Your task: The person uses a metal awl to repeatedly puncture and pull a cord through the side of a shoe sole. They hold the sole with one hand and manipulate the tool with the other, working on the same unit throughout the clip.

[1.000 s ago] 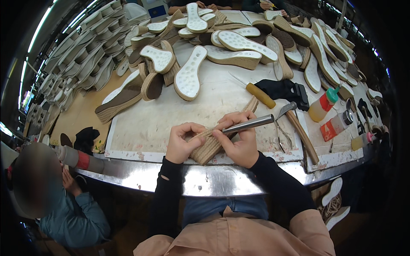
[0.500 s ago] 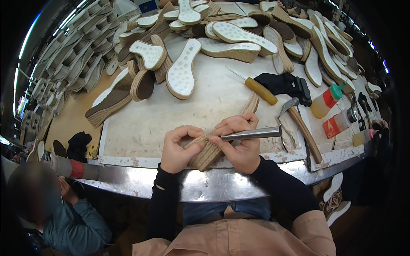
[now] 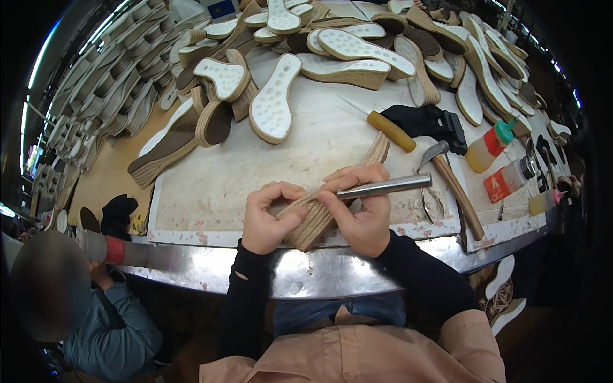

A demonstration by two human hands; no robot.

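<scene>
My left hand [image 3: 273,217] is closed on a braided-rope wedge sole [image 3: 311,226], its thumb pressed along the edge. The sole is tilted, and its narrow end rises beyond my fingers. My right hand [image 3: 357,207] also grips the sole, thumb against the braid and fingertips close to those of the left. A silver metal rod-shaped tool [image 3: 393,185] lies in that same hand, with its thick end pointing right. Whatever tip it has is hidden between my fingers and the sole.
Right of my hands lie pliers [image 3: 431,204], a wooden-handled hammer [image 3: 458,198] and a yellow-handled awl [image 3: 393,131]. Squeeze bottles [image 3: 488,147] stand farther right. Wedge soles [image 3: 274,99] are heaped across the back and stacked at left. A person [image 3: 108,325] sits at lower left.
The thick end of the metal tool has swung slightly right and up in my right hand. Both hands stay at the sole. The person at lower left has shifted an arm.
</scene>
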